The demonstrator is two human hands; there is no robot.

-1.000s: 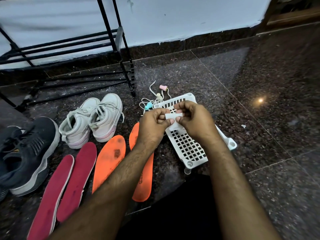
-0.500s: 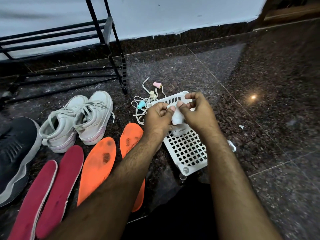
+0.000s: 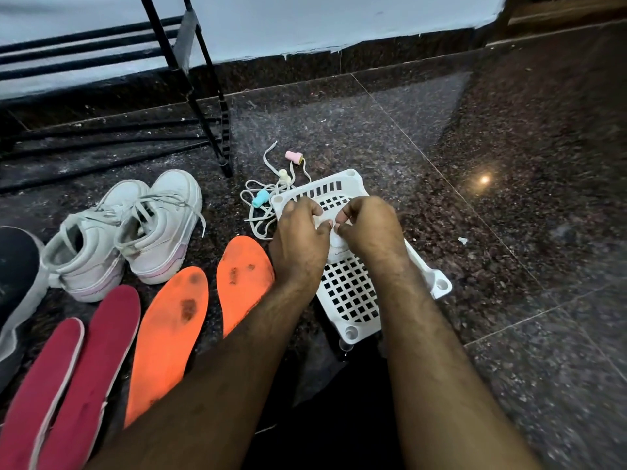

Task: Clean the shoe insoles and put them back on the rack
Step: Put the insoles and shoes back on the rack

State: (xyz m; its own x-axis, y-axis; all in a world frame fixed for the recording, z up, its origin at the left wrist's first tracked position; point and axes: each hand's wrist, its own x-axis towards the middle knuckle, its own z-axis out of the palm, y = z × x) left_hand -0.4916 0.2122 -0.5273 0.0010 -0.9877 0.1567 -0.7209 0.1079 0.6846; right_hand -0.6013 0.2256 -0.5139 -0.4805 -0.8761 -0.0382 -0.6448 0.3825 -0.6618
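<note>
So we're sitting pretty early in this one, I'd say. Both hands are hovering over the white basket (image 3: 353,300), and the left hand (image 3: 300,239) and right hand (image 3: 368,232) are both pinching a small white thing (image 3: 334,244) between curled fingertips. It looks like a wipe or little packet, can't really tell which. My guess is they're getting it open or unfolded before any scrubbing is happening.

The insoles are all lying flat on the floor, left of the basket. The two orange insoles (image 3: 169,334) are sitting nearest it, with one partly hiding under the left forearm, and the two red insoles (image 3: 84,361) are lying further left. The orange ones are still showing dark smudgy patches, so nothing's looking cleaned yet. The red ones look less marked, though it's dim.

The rack (image 3: 190,72) is standing back and left of the basket, and no insoles are sitting on the part that shows. So cleaning and putting back are both still waiting.
</note>
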